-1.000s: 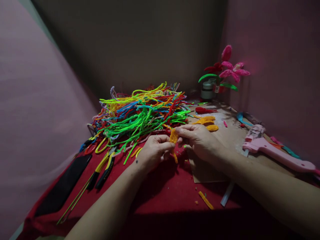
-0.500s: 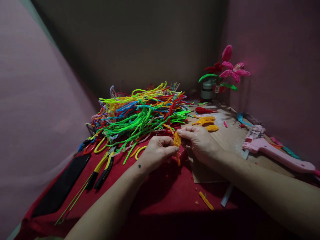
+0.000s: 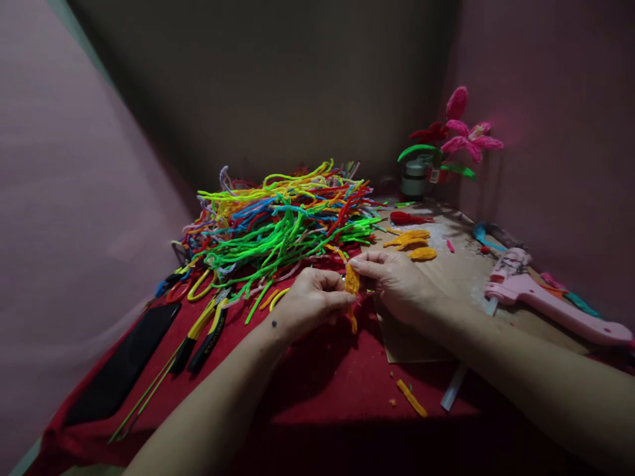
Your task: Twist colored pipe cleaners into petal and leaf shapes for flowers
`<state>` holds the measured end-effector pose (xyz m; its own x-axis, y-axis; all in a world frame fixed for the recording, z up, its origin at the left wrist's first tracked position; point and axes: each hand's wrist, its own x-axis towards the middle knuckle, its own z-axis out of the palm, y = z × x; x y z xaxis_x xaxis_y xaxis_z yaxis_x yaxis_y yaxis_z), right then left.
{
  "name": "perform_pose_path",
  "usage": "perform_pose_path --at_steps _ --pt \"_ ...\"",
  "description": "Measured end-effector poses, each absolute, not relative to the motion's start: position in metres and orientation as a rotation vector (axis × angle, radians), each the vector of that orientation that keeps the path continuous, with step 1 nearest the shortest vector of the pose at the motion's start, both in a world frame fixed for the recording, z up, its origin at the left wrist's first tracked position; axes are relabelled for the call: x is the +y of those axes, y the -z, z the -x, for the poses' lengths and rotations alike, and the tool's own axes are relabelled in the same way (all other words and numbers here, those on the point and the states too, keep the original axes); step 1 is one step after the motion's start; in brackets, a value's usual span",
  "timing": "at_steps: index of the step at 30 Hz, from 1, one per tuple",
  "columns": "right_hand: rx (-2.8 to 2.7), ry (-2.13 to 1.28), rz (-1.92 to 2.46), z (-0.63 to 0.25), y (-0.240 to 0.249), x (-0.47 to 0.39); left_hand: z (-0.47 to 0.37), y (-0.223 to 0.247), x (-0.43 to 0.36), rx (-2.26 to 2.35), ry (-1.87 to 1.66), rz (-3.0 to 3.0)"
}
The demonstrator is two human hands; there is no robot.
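Between my two hands is an orange pipe-cleaner petal [image 3: 352,280], upright, with a short stem hanging below it. My left hand [image 3: 320,295] pinches its lower left side between thumb and fingers. From the right, my right hand [image 3: 397,281] grips the upper edge with thumb and forefinger. Finished orange petals [image 3: 414,239] lie on the cardboard [image 3: 449,274] just beyond my right hand. Behind my left hand spreads a large heap of coloured pipe cleaners [image 3: 282,228]. The fingertips partly cover the petal.
Pliers [image 3: 206,337] and a black phone-like slab [image 3: 124,363] lie on the red cloth [image 3: 317,390] at left. A pink glue gun [image 3: 555,304] rests at right, its glue stick [image 3: 454,389] jutting forward. Pink fuzzy flowers [image 3: 471,139] stand at the back right. A loose orange piece [image 3: 411,398] lies in front.
Both hands keep hold of the orange petal with almost the same grip; it has turned only slightly. The whole view has shifted a little.
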<state>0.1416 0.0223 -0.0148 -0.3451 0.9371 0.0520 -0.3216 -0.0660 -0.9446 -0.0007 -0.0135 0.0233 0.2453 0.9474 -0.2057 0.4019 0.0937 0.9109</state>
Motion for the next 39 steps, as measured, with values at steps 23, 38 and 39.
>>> perform_pose_path --at_steps 23,38,39 --pt "-1.155 -1.712 0.690 -0.143 0.021 0.026 0.002 -0.020 -0.013 1.279 -0.683 -1.509" --pt "-1.267 -1.661 0.808 -0.143 0.012 0.018 0.005 -0.009 -0.010 1.211 -0.881 -1.392" --pt "-1.278 -1.639 0.830 -0.142 0.013 0.018 0.004 -0.010 -0.010 1.229 -0.893 -1.397"
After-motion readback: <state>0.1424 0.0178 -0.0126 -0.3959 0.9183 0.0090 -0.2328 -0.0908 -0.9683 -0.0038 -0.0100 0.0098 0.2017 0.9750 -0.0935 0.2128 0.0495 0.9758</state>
